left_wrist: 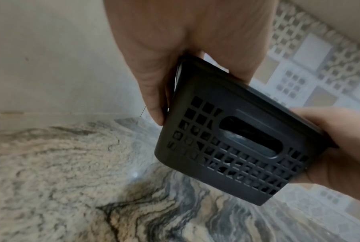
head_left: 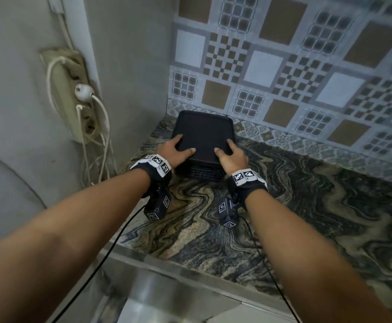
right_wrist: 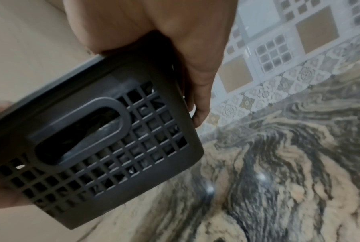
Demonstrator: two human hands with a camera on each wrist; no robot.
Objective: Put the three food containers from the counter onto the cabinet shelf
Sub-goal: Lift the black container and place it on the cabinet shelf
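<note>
One dark grey food container (head_left: 203, 134) with a flat lid and lattice sides stands out in the back left corner of the marbled counter (head_left: 306, 217). My left hand (head_left: 175, 146) grips its left edge, thumb on the lid and fingers down the side. My right hand (head_left: 231, 152) grips the right edge the same way. In the left wrist view the container (left_wrist: 237, 147) shows a handle slot, and its base looks slightly above the counter. The right wrist view shows the container (right_wrist: 92, 139) held under my right hand (right_wrist: 187, 57). No other container or cabinet shelf is in view.
A power strip (head_left: 73, 96) with white plugs and hanging cables is fixed to the grey left wall. Patterned tiles (head_left: 283, 66) cover the back wall right behind the container. The counter's front edge has a metal strip (head_left: 167, 264). Black wrist cables trail over it.
</note>
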